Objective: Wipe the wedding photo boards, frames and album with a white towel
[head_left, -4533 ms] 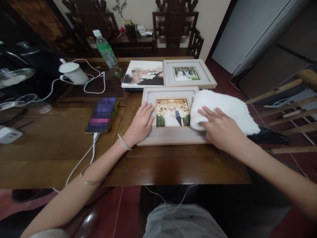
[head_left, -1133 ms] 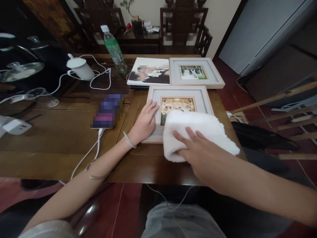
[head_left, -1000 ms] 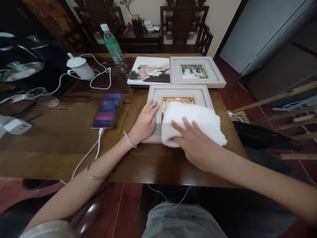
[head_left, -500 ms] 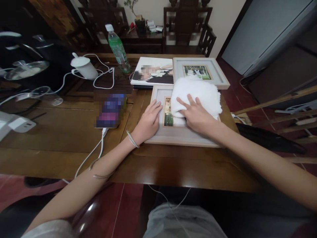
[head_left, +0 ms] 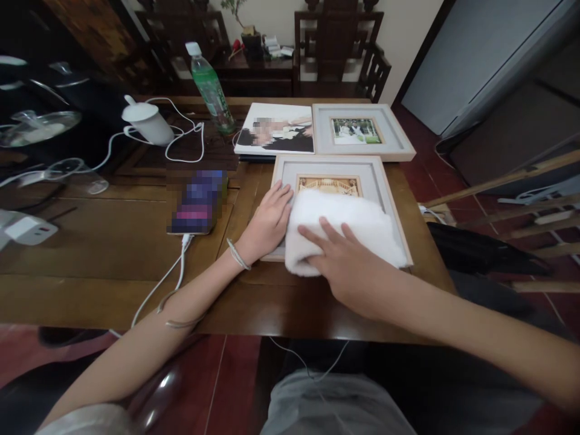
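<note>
A framed photo (head_left: 284, 170) with a pale wooden border lies flat on the table in front of me. Its lower part is covered by a folded white cloth (head_left: 344, 208), which overhangs the front edge at the left. My right hand (head_left: 347, 260) presses on this cloth, fingers spread over the top and the thumb tucked at its folded side. Along the left border of the frame rests my left hand (head_left: 270, 219), flat with its fingers stretched out. Most of the picture inside the frame is hidden by the cloth.
Behind lie a second framed photo (head_left: 362, 130) and a white photo panel (head_left: 276, 124). A green-labelled bottle (head_left: 211, 87), a lidded white cup (head_left: 147, 121) and a charging phone (head_left: 197, 202) stand or lie to the left. White cables (head_left: 181, 272) run across the wooden table (head_left: 104, 241).
My right hand has drawn the cloth toward me and slightly left, from the frame's upper right to its lower part. The left hand stays on the frame's left border.
</note>
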### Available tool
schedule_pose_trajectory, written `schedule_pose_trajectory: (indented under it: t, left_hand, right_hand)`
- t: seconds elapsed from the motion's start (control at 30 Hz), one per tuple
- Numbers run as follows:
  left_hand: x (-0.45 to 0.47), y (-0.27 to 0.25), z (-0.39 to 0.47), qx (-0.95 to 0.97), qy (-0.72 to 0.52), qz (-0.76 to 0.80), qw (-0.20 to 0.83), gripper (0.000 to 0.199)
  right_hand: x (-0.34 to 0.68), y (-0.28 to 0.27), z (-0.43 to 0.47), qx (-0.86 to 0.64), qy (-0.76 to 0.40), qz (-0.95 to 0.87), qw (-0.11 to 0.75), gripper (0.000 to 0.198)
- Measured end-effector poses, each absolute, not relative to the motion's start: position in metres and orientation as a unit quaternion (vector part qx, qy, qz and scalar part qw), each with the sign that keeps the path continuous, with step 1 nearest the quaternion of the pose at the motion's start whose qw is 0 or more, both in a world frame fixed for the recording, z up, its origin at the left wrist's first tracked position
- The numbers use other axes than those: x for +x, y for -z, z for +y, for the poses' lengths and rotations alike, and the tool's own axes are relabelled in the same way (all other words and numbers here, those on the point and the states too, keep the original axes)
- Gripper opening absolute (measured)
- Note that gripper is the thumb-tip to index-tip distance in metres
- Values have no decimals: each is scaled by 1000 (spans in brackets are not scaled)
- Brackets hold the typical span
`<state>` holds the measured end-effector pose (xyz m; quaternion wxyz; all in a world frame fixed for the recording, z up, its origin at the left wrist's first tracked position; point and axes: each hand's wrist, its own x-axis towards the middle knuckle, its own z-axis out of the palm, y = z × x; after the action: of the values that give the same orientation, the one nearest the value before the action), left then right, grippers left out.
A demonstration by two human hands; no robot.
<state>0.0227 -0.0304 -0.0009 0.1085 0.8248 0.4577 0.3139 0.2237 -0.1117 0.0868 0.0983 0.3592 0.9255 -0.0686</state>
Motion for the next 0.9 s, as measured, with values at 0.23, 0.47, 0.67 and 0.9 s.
schedule_pose_trajectory:
  t: [0.23,0.47,0.67,0.9]
  left_hand:
    - [27,-4,-34,808,-332,469,129,46]
    - [27,-5,-35,801,-329,481,138,48]
    - [30,-9,-37,789,-328,493,165,55]
    - [34,-16,-41,746,-393,485,231,59]
  right_hand:
    - [234,-53,-9,442,-34,896,4,57]
    - [223,-55,4,447,-17,894,14,57]
    - [220,-85,-84,411,93,901,101,57]
    - [211,-93,-120,347,104,928,84,52]
